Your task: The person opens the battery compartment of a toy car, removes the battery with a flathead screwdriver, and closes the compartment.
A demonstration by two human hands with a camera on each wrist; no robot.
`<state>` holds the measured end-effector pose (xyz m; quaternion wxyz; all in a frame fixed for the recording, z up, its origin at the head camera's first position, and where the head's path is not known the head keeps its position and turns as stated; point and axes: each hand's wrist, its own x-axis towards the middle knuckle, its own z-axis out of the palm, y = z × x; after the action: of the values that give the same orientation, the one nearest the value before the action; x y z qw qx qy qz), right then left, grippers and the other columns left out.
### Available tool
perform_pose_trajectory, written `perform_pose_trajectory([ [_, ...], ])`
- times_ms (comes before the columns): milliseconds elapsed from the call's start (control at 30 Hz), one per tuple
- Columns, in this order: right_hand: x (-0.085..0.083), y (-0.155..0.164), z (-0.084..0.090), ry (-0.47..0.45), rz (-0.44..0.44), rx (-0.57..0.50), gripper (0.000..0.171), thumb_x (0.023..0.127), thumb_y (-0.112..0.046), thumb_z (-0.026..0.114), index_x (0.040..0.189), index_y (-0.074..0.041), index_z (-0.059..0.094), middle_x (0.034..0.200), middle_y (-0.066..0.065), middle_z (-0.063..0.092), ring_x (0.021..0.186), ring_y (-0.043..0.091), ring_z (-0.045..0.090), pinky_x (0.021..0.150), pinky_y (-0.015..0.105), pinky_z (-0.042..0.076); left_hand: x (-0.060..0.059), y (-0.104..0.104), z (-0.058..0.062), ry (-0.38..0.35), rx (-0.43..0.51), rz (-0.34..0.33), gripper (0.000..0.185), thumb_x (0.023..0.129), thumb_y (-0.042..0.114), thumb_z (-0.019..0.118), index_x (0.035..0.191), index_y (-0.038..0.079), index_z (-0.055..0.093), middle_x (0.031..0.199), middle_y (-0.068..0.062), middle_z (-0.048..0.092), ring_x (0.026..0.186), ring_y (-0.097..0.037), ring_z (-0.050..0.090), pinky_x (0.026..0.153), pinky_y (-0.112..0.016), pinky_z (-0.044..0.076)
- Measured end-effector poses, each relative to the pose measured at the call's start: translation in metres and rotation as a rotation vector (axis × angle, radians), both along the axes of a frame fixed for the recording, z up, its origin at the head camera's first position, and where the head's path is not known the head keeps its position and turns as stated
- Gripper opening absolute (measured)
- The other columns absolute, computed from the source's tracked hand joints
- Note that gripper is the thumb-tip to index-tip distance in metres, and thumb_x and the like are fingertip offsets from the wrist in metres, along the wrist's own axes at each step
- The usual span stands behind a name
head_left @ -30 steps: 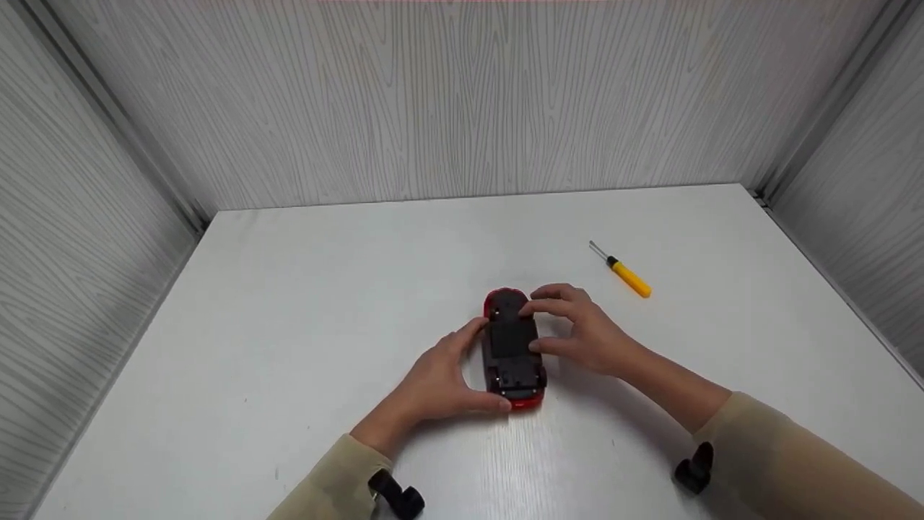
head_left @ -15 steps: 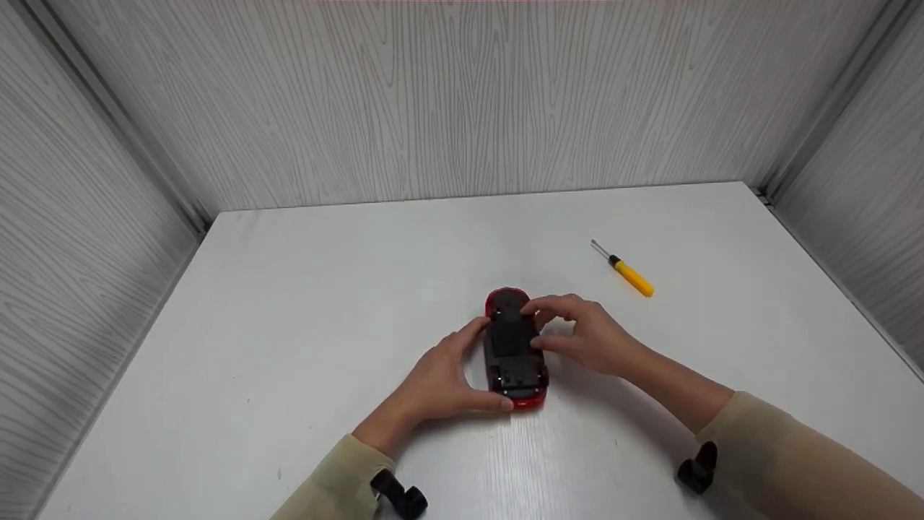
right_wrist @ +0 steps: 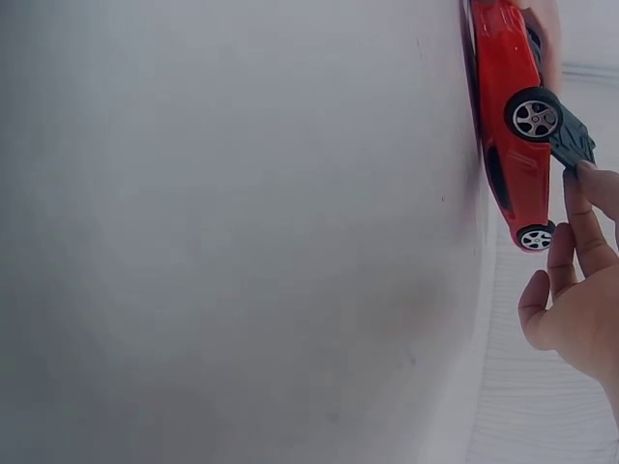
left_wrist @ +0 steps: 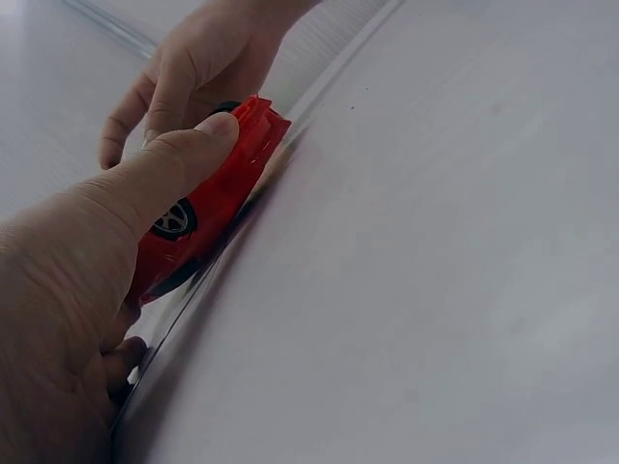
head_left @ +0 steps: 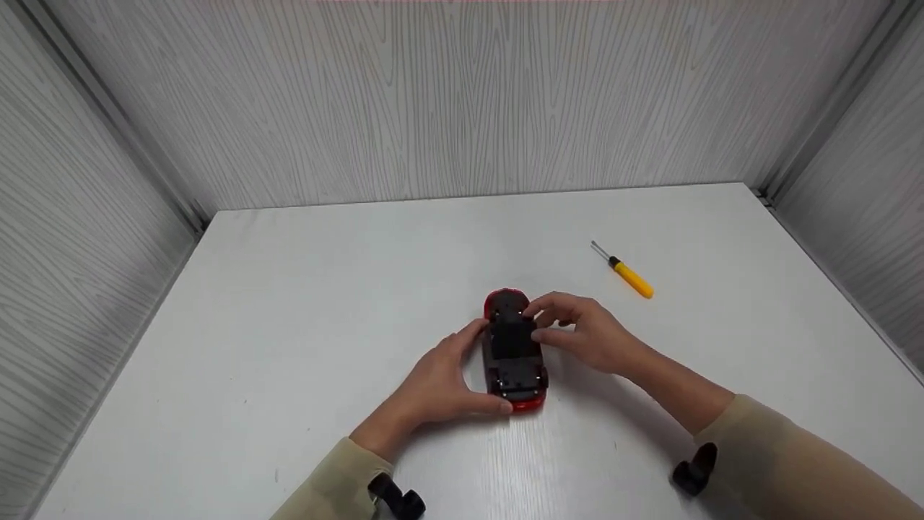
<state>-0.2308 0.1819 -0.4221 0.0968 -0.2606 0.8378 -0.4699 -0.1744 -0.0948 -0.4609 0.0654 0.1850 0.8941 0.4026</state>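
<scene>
A red toy car (head_left: 523,405) lies upside down on the white table, its dark underside up and its wheels (right_wrist: 534,118) showing in the right wrist view. My left hand (head_left: 442,383) grips it from the left, thumb at the near end (left_wrist: 218,145) and fingers along the far left side. From the right, my right hand (head_left: 588,336) pinches a dark grey underside panel (right_wrist: 573,135) between thumb and finger. In the right wrist view that panel stands tilted up from the car's body. The right hand's other fingers are bent beside the car.
A screwdriver (head_left: 632,279) with a yellow handle lies at the back right, its tip toward the far left. Pale wood-grain walls (head_left: 462,101) enclose the table (head_left: 325,289) at the back and both sides.
The right hand's fingers have drawn together, and its thumb has moved slightly away from me along the car's underside. The left hand and the screwdriver stay put.
</scene>
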Motion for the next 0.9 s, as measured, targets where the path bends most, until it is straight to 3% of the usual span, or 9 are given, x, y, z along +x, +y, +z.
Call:
perform_pose_trajectory([
  [300,0.0,0.001,0.004,0.021,0.014,-0.079,0.024,0.1,-0.013,0.076,0.123,-0.019,0.072,0.107,0.0,0.076,0.104,0.022,0.069,0.099,0.048,0.052,0.0,0.0,0.0,0.008,0.009,0.007,0.126,0.063,0.071,0.092,0.167,0.028,0.035,0.161,0.0,0.047,0.148,-0.021,0.043,0.12,-0.049,0.037],
  [533,-0.001,0.012,0.014,0.013,-0.04,-0.093,0.026,0.1,-0.014,0.076,0.125,-0.019,0.071,0.102,0.002,0.076,0.098,0.027,0.07,0.087,0.033,0.055,-0.001,0.001,0.001,0.005,0.004,0.012,0.126,0.063,0.071,0.093,0.167,0.028,0.034,0.161,0.001,0.047,0.147,-0.022,0.044,0.119,-0.049,0.038],
  [767,-0.007,0.032,0.02,-0.006,-0.091,-0.122,0.027,0.098,-0.012,0.077,0.124,-0.013,0.07,0.1,0.009,0.076,0.097,0.045,0.069,0.082,0.028,0.055,0.0,0.001,0.001,-0.004,0.011,0.015,0.125,0.062,0.07,0.093,0.166,0.031,0.035,0.159,-0.001,0.049,0.145,-0.023,0.046,0.118,-0.051,0.039],
  [900,-0.011,0.044,0.02,-0.001,-0.117,-0.115,0.028,0.098,-0.01,0.078,0.124,-0.011,0.069,0.1,0.01,0.076,0.095,0.039,0.071,0.08,0.027,0.054,0.0,0.001,-0.001,0.007,0.019,0.011,0.124,0.063,0.07,0.093,0.166,0.03,0.036,0.156,-0.002,0.053,0.141,-0.022,0.05,0.115,-0.051,0.041],
])
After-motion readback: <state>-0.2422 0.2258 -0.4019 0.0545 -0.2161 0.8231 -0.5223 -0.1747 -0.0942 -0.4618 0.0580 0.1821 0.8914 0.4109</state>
